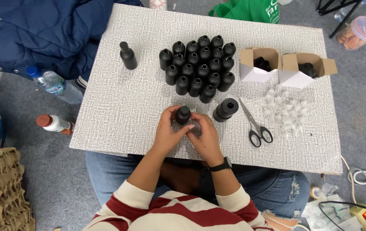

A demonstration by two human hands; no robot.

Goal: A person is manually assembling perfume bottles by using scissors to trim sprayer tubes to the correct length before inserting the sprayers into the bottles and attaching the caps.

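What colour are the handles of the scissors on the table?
Black; the metal scissors with their looped handles show best in the head view, the only one.

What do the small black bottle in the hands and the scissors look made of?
Small black bottle: likely matte plastic; it shows no glare. Scissors: shiny grey metal blades, black handles that look like plastic. Both hands, left hand and right hand, grip the bottle.

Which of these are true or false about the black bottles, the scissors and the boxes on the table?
1. Both hands, left hand and right hand, hold one small black bottle. True.
2. The scissors lie left of the hands. False: they lie to the right.
3. Two open cardboard boxes sit right of the cluster of black bottles. True.
4. The capped black bottle stands inside the cluster. False: it stands alone, to its left.
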